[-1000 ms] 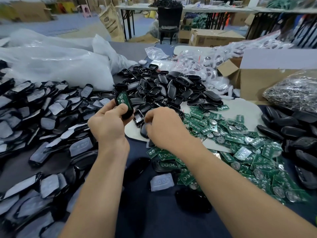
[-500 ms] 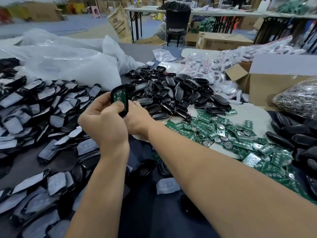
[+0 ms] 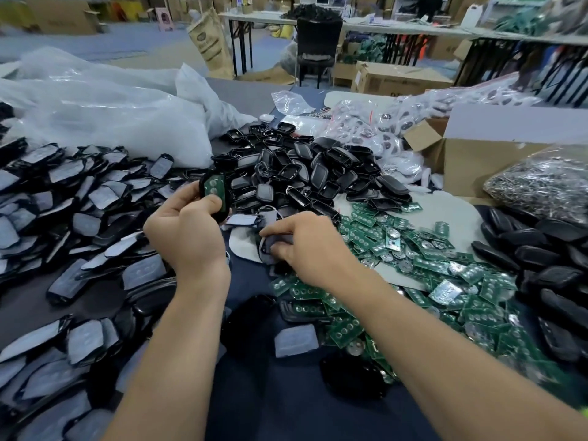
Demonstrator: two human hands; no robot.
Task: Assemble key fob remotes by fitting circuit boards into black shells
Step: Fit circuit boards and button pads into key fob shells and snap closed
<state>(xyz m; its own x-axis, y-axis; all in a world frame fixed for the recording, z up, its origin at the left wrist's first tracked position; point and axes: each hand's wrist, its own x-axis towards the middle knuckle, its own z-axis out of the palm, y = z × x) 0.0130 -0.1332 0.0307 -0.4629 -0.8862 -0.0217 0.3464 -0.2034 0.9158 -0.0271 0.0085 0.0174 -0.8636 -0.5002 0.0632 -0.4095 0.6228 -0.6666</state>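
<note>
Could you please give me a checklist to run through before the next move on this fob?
1. The board sits inside the shell: ok, green shows within the black rim.
2. The board is fully seated: cannot tell.
3. The left hand grips the shell: ok.
4. The right hand pinches a grey piece: ok.
5. The grey piece is the correct part: cannot tell, fingers cover it.

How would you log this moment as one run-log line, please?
left hand: holds shell with green board | right hand: grips grey piece | stage: board in shell
</note>
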